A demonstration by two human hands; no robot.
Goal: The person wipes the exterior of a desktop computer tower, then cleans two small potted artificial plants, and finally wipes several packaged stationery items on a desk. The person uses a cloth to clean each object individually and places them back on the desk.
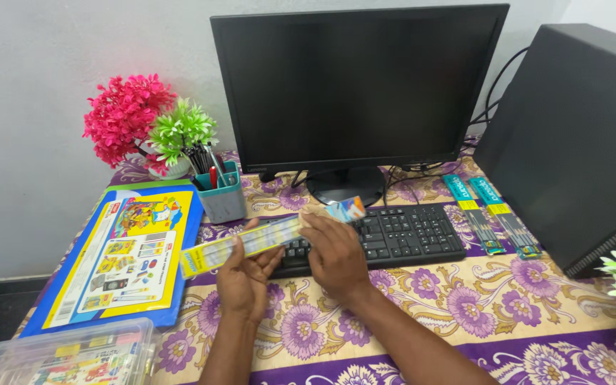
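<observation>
My left hand [244, 274] grips a long yellow pack of pencils [212, 254] from below, holding it level above the table. My right hand [335, 251] closes over the pack's right end, where a small blue and orange flap [347, 209] sticks out. Both hands hover just in front of the black keyboard [401, 234]. Part of the pack's middle is hidden by my fingers.
A black monitor [358, 85] stands behind the keyboard and a dark computer tower [572, 135] at the right. Two green pencil packs [493, 214] lie beside it. A blue pen holder [220, 192], pink flowers [126, 117], a colourful book [126, 253] and a clear box [65, 356] sit left.
</observation>
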